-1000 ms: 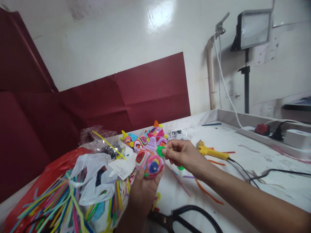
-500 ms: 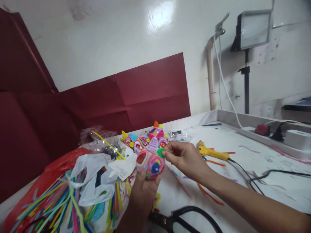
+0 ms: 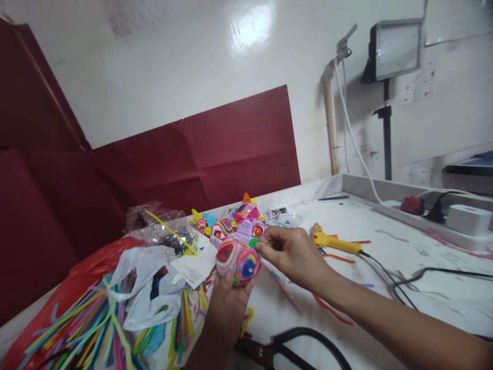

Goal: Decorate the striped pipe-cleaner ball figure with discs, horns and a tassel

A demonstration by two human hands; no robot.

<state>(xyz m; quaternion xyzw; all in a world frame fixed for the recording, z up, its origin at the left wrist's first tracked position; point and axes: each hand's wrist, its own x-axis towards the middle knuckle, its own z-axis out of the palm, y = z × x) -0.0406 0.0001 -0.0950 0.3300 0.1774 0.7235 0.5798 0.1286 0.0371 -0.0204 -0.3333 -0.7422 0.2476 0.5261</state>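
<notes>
My left hand (image 3: 228, 304) grips from below a round, multicoloured pipe-cleaner figure (image 3: 238, 259) with swirled pink, red and blue patches and a purple cone on top. My right hand (image 3: 295, 253) pinches a small green coiled disc (image 3: 253, 243) and presses it against the figure's upper right side. Several finished figures (image 3: 231, 218) of the same kind lie on the white table (image 3: 385, 241) just behind.
A yellow glue gun (image 3: 334, 240) with a black cord lies right of my right hand. Black scissors (image 3: 292, 347) rest at the near edge. Bundles of coloured pipe cleaners (image 3: 88, 324), plastic bags and a red bag fill the left. A power strip (image 3: 439, 213) sits far right.
My right hand has brought the green disc from a short gap beside the figure onto its upper right side. My left hand has kept the figure almost still.
</notes>
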